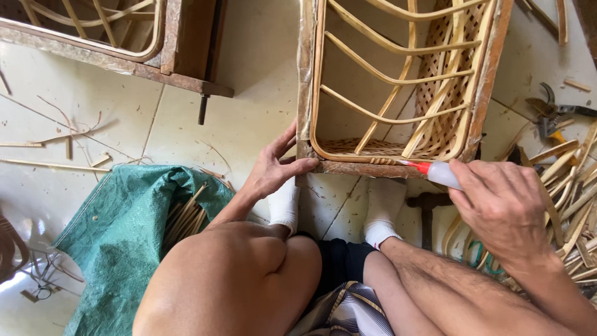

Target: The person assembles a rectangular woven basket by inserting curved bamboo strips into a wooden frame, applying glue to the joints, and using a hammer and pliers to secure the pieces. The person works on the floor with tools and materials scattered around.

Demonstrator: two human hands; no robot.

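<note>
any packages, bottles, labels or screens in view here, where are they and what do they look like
Glue bottle: held in the right hand, its tip at the lower rail of the rattan frame; small, whitish body, red pointed nozzle; no label can be made out.
Green sack: on the floor by the left knee, below the left hand; crumpled woven plastic with cane strips sticking out.
No signs or screens in view.

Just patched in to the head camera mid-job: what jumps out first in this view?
The rattan frame with curved cane ribs fills the top centre, standing on the tiled floor. The left hand grips its lower left corner, while the right hand holds a small glue bottle, its red nozzle touching the frame's bottom edge. A green sack of cane strips lies lower left; loose cane offcuts pile at the right.
</note>
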